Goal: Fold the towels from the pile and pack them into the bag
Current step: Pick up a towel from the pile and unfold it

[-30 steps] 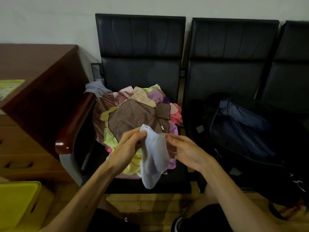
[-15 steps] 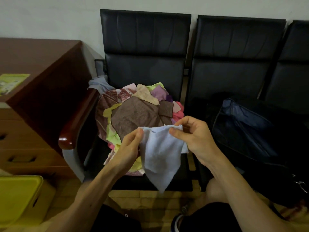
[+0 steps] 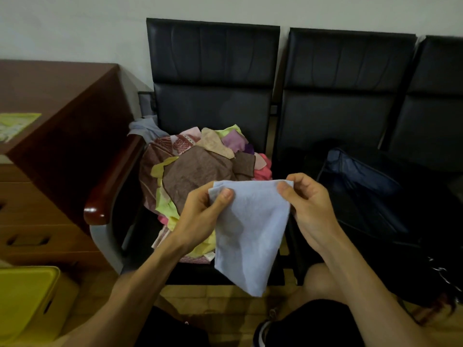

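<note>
Nearest the camera, the left hand (image 3: 200, 216) and the right hand (image 3: 308, 209) each pinch a top corner of the pale blue towel (image 3: 248, 234), which hangs free, tapering to a point below. Folding it well likely means drawing the top edge taut and level, then meeting corner to corner. Beyond, the pile (image 3: 198, 169) heaps on a black chair (image 3: 213, 108), the dark bag (image 3: 363, 191) on the seat beside it.

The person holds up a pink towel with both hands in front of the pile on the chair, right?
Not quite. The head view shows the towel is light blue, not pink. The left hand and right hand do hold it up before the pile on the chair.
</note>
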